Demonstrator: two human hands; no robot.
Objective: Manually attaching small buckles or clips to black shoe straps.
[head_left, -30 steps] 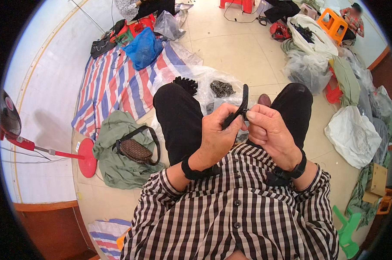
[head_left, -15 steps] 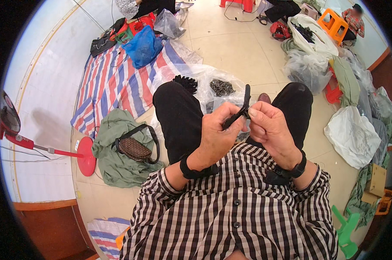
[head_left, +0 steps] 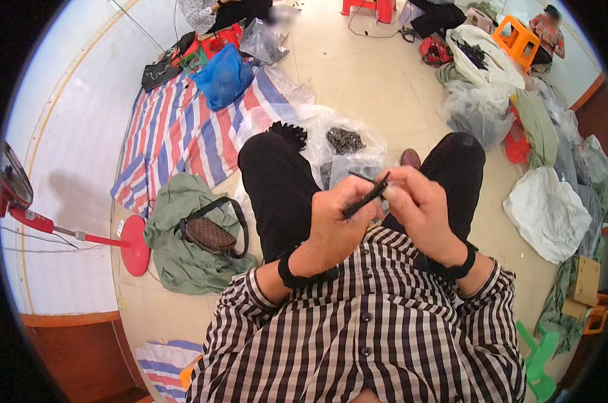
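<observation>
Above my lap, my left hand (head_left: pixel 341 218) is closed round a narrow black strap-like strip (head_left: pixel 365 201), pinching it between thumb and fingers. My right hand (head_left: pixel 418 209) meets it at the strip's far end, thumb and fingertips pressed together there. A thin dark end pokes out above the left fingers. Exactly what the right fingertips grip is partly hidden. Beyond my knees, a bundle of black strips (head_left: pixel 289 135) and a heap of small dark metallic pieces (head_left: pixel 344 140) lie on clear plastic sheeting (head_left: pixel 260 119).
A striped sheet (head_left: pixel 183 144) with a blue bag (head_left: pixel 222 79) covers the floor at far left. Nearer are a green cloth with a brown pouch (head_left: pixel 211 234) and a red-based fan (head_left: pixel 136 245). White sacks (head_left: pixel 545 213) and an orange stool (head_left: pixel 516 41) stand right. Other people sit farther off.
The strip's long upright end has dropped and now lies lower between my hands. My right fingers have curled over its far end, the hand turning slightly inward.
</observation>
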